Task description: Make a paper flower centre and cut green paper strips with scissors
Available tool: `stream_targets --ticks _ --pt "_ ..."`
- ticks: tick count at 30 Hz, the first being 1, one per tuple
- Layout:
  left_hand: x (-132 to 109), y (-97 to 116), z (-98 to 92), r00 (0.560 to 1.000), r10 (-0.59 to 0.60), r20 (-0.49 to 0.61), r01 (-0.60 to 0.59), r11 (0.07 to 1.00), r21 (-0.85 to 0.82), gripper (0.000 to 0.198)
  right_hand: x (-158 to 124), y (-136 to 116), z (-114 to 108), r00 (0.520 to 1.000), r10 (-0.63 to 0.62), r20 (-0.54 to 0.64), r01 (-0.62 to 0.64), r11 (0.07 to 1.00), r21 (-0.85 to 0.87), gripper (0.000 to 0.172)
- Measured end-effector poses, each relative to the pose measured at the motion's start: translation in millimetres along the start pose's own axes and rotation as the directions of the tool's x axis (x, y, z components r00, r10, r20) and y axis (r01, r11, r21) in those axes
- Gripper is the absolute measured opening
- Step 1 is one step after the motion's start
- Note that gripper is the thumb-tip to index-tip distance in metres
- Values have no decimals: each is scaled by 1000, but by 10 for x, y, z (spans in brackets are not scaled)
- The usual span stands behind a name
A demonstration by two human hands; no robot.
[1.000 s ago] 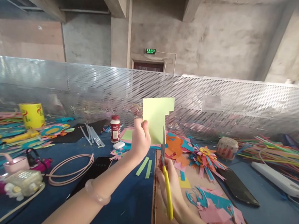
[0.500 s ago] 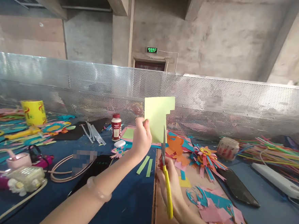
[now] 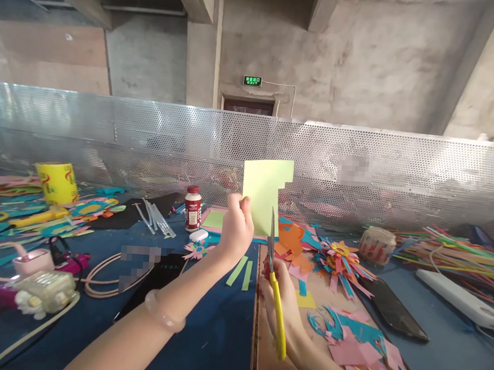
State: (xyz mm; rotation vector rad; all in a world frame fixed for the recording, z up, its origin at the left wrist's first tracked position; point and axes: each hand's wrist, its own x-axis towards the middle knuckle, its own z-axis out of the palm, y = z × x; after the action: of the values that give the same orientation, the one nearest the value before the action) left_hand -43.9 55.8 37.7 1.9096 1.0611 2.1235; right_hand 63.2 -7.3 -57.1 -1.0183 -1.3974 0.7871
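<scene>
Pinched at its lower left edge, a light green paper (image 3: pixel 264 180) stands upright in my left hand (image 3: pixel 236 229). Its right side has a stepped notch. My right hand (image 3: pixel 280 291) grips yellow-handled scissors (image 3: pixel 278 308), blades pointing up beside the paper's lower right edge; the blades look nearly closed. Whether they touch the paper I cannot tell. Two narrow green strips (image 3: pixel 236 271) lie on the blue table below my left hand.
A red-capped bottle (image 3: pixel 193 209), a white case and a green sheet sit behind my left hand. Paper flowers (image 3: pixel 339 256), orange shapes, pink and blue scraps (image 3: pixel 356 347) and a phone (image 3: pixel 394 309) lie right. Cables, plugs and a yellow tape roll (image 3: pixel 56 183) are left.
My left hand and the green paper have shifted slightly to the right. The scissors in my right hand have hardly moved.
</scene>
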Motion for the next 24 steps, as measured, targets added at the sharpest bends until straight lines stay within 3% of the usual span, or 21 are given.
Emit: stream_targets --ticks 11,24 --pt "11 -76 49 984 176 -33 -173 981 83 9 -2 -50 22 999 42 -30 -39 996 75 12" --pt "19 -63 56 980 193 -45 -186 974 128 10 44 60 17 997 1 -82 -2 1000 -13 7"
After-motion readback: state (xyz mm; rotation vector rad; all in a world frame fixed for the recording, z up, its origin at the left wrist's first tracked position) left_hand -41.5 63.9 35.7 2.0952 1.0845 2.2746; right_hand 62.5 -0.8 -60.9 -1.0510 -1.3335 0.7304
